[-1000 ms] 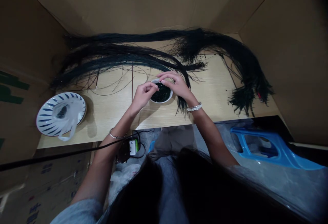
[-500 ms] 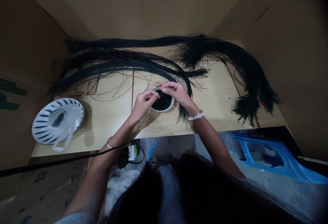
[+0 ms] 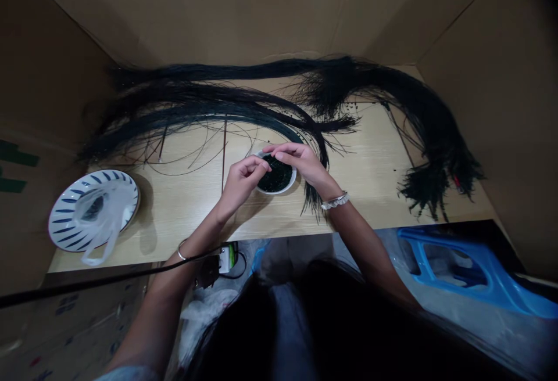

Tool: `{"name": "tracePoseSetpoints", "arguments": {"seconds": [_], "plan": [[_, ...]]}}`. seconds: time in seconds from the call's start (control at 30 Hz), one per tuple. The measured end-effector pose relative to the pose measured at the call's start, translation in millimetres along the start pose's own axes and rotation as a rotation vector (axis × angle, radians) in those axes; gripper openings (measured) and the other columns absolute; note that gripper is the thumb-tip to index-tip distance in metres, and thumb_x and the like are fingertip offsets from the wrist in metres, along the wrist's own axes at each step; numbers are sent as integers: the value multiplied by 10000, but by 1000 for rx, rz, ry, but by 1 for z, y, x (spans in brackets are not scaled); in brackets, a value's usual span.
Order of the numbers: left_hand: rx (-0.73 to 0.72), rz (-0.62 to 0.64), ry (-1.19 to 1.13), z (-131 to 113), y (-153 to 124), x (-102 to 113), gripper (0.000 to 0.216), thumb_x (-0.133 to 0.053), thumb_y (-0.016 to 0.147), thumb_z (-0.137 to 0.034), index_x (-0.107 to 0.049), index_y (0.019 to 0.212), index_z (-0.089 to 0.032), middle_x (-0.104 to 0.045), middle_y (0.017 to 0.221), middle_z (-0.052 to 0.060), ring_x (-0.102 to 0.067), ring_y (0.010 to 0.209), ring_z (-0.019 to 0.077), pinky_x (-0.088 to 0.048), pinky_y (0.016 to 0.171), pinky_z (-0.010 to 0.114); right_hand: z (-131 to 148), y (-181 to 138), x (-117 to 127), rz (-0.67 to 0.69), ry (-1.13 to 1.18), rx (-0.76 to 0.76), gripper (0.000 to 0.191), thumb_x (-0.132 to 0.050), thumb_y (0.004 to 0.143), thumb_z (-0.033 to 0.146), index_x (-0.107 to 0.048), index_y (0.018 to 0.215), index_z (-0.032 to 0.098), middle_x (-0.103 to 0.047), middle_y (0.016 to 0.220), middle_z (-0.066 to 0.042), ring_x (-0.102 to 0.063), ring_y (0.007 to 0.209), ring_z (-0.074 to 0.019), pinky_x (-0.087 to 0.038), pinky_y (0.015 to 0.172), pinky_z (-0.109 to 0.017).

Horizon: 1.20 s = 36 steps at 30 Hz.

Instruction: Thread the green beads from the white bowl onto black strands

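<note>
A small white bowl filled with tiny dark green pieces, which look like beads, stands near the front of the table. Over its left rim is my left hand, thumb and forefinger pinched together. My right hand reaches across the far right side of the bowl, its fingers bent and thumb pressed toward the forefinger. The fingertips of both hands nearly meet above the bowl. Whatever they pinch is too small to make out. Just right of the bowl hang the ends of a bundle of dark strands.
More long bundles of dark strands lie across the table's back, and a thick bundle curves down the right. A striped plate with a clear plastic bag sits left. Cardboard walls surround the table. A blue stool stands below right.
The view has shifted slightly, so the plate sits a little lower and further left. Both hands stay above the bowl with their fingers pinched, almost unmoved.
</note>
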State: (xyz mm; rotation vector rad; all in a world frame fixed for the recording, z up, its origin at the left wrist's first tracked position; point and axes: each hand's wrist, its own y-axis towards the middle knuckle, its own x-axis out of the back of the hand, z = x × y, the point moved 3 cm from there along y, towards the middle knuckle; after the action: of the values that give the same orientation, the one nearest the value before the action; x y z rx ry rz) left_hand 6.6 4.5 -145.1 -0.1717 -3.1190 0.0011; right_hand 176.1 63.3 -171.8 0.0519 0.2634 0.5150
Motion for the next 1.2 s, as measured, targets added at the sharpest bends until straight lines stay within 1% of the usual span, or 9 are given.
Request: {"name": "tracePoseSetpoints", "arguments": {"seconds": [0.07, 0.23, 0.4, 0.63, 0.87, 1.2], "plan": [[17, 3, -16, 1, 0, 0, 320, -723, 888, -472, -680, 782, -173, -374, 511, -62, -267, 458, 66, -161, 446, 235, -1, 0, 0, -3, 9, -18, 300, -832, 810, 504, -781, 928, 233, -785, 1183, -45, -698, 1190, -221, -476, 1147, -431], [44, 10, -54, 5, 2, 2, 286, -716, 897, -448, -683, 799, -181, -349, 494, -69, -248, 438, 61, -150, 434, 232, 0, 0, -1, 10, 19, -8, 275, -832, 816, 484, -781, 926, 238, -785, 1186, -43, -697, 1194, -216, -469, 1157, -433], [45, 11, -72, 5, 2, 2, 289, -727, 888, -456, -682, 794, -187, -341, 493, -69, -242, 436, 59, -145, 431, 230, 0, 0, -1, 2, 13, -23, 315, -843, 790, 519, -779, 921, 240, -783, 1189, -46, -691, 1207, -223, -465, 1164, -452], [36, -4, -48, 5, 2, 2, 317, -728, 885, -475, -677, 793, -176, -345, 497, -72, -242, 441, 58, -149, 434, 229, 0, 0, -1, 21, 29, -12, 261, -836, 817, 470, -781, 931, 242, -784, 1188, -38, -691, 1212, -214, -467, 1163, -428], [37, -6, -41, 6, 2, 1, 304, -716, 894, -462, -676, 795, -177, -346, 497, -72, -244, 442, 60, -150, 436, 229, 2, 0, -1, 9, 7, -18, 321, -844, 790, 523, -779, 919, 236, -782, 1190, -51, -690, 1208, -226, -470, 1160, -446], [44, 4, -84, 6, 2, 1, 324, -737, 884, -492, -679, 798, -185, -340, 491, -70, -240, 434, 58, -138, 434, 239, 1, 0, 0, 22, 18, -4, 258, -828, 824, 471, -781, 937, 244, -776, 1204, -45, -697, 1187, -216, -464, 1162, -444]]}}
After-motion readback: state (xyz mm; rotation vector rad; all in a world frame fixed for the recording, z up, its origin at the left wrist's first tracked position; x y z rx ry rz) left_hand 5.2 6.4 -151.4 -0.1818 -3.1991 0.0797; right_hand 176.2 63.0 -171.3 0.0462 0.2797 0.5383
